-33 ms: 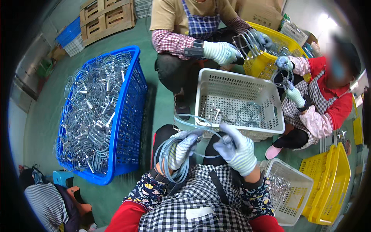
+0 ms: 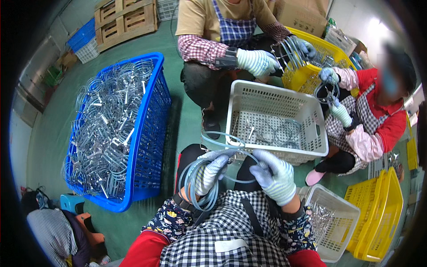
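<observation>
Several loops of clear bluish tubing (image 2: 189, 180) hang around my left hand (image 2: 208, 177), which wears a striped work glove. Its thumb and fingers are closed on one more tubing loop (image 2: 243, 181) that spans both hands. My right hand (image 2: 275, 177), gloved the same way, pinches the right side of this loop. Another curve of tubing (image 2: 222, 139) arcs up beyond my left fingers. Small metal bits show near the left fingertips, too small to make out. Both hands are above my lap, before a white basket (image 2: 271, 148).
Left stands a blue basket (image 2: 153, 133) heaped with tubing loops and metal ends. Two co-workers handle similar loops around a yellow basket (image 2: 291, 82). Near my right elbow are a white bin (image 2: 351, 213) of metal parts and stacked yellow baskets (image 2: 382, 213).
My right hand's raised fingers have come down and closed around the tubing loop. My left hand keeps its hold. The view has shifted slightly.
</observation>
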